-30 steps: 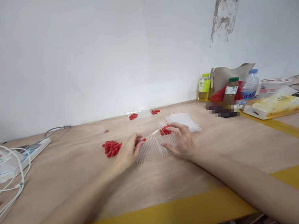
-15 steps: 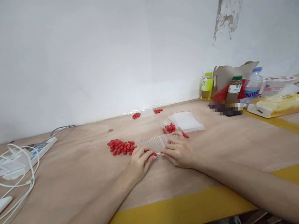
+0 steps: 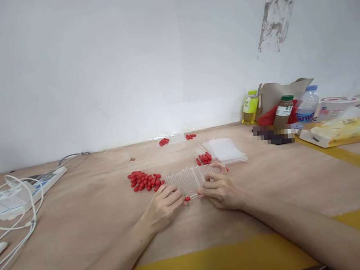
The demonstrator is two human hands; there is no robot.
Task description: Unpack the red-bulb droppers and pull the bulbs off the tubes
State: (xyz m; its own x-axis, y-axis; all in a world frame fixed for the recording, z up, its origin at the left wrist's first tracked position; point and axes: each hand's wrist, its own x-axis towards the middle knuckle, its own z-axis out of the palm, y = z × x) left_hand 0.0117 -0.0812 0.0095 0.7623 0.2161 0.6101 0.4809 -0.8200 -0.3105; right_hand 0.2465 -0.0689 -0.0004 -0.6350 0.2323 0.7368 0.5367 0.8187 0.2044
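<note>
My left hand [image 3: 165, 206] is closed, its fingertips pinching a red rubber bulb [image 3: 187, 199]. That bulb sits at the end of a clear glass dropper tube [image 3: 194, 196], whose other end is between the fingers of my right hand [image 3: 221, 189]. Just beyond my fingers lies a row of bare glass tubes [image 3: 183, 180] side by side, partly covered by my right hand. Beside my left hand is a heap of loose red bulbs [image 3: 143, 180]. Past my right hand several bulb-fitted droppers [image 3: 204, 158] lie together, and one red tip [image 3: 227, 170] peeks out behind the knuckles.
A stack of clear plastic bags [image 3: 227, 150] lies behind the droppers. Bagged red pieces [image 3: 164, 142] rest by the wall. Bottles [image 3: 250, 107], a paper bag [image 3: 281, 89] and a tissue pack [image 3: 337, 132] stand right. A power strip [image 3: 52, 181] with white cables lies left.
Both hands have come slightly nearer to me with the dropper. My left fingers have slid back, so more of the red bulb shows. The whole view has shifted a little.
</note>
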